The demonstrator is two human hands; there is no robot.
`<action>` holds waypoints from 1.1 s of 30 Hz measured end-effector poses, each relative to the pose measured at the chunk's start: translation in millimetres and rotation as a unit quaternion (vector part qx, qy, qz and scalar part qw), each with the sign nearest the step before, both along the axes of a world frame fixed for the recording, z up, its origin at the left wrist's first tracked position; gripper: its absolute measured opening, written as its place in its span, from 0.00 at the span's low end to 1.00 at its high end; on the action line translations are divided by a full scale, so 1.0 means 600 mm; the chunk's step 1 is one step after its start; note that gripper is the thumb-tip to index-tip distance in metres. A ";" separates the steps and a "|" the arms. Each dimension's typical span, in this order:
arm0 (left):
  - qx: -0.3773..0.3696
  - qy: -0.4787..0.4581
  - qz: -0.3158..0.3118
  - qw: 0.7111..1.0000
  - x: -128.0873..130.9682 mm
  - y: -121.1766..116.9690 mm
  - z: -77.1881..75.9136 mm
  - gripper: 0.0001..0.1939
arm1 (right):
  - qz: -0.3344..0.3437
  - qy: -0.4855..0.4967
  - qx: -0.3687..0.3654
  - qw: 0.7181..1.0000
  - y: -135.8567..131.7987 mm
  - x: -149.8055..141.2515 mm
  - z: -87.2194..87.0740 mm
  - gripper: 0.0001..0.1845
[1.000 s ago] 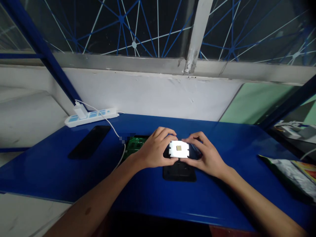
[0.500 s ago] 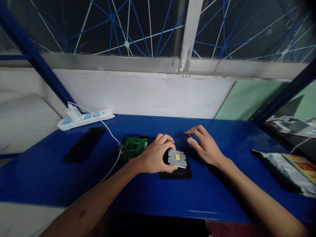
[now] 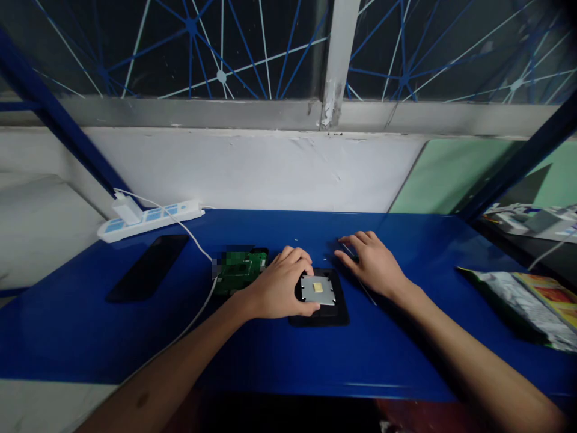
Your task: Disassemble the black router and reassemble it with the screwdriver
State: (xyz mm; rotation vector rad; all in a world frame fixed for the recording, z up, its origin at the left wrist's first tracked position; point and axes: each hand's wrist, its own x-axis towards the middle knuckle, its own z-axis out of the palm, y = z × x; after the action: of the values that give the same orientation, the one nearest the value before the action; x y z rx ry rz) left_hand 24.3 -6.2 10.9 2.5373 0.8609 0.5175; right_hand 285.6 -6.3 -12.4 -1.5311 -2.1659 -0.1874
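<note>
My left hand [image 3: 279, 285] has its thumb and fingers around a square silver metal plate [image 3: 312, 291] with notched edges. A small yellow pad [image 3: 318, 287] sits in the middle of the plate. Beneath it lies a black square casing [image 3: 340, 310] on the blue table. My right hand [image 3: 376, 264] rests over a thin dark rod-like tool [image 3: 367, 293], thumb and fingers apart; part of the tool is hidden under the hand. Just left of my left hand is a green circuit board [image 3: 238, 273] in a dark housing, partly blurred out.
A black phone [image 3: 148, 267] lies on the left of the blue table [image 3: 270, 361], near a white power strip [image 3: 153, 219] with a charger. Its white cable [image 3: 192, 234] runs past the circuit board and under my left forearm. A foil packet [image 3: 518, 307] lies at right.
My right thumb has moved away from the thin tool, and the hand lies flatter above it. The silver plate sits slightly straighter over the casing. The view has shifted a little.
</note>
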 end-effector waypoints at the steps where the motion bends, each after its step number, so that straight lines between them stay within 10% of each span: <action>1: 0.007 0.007 0.004 1.000 0.000 -0.001 -0.001 0.22 | 0.001 -0.007 0.003 1.000 0.000 0.000 -0.001 0.20; 15: 0.002 0.055 0.016 0.998 -0.003 0.000 -0.002 0.23 | 0.007 -0.039 -0.021 0.999 0.000 -0.003 -0.013 0.16; 21: 0.031 0.004 0.035 0.999 -0.011 0.010 0.006 0.13 | 0.005 0.099 -0.025 0.995 -0.007 -0.009 0.013 0.16; 33: 0.127 -0.127 0.121 0.976 -0.022 0.041 0.015 0.07 | 0.032 0.492 0.077 0.866 -0.017 -0.027 0.020 0.16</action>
State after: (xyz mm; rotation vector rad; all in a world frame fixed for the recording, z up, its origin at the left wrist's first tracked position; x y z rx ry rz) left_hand 10.9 18.4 19.6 2.5219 1.0705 1.0654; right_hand 269.5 -16.3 -0.3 -1.0816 -1.3221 0.3706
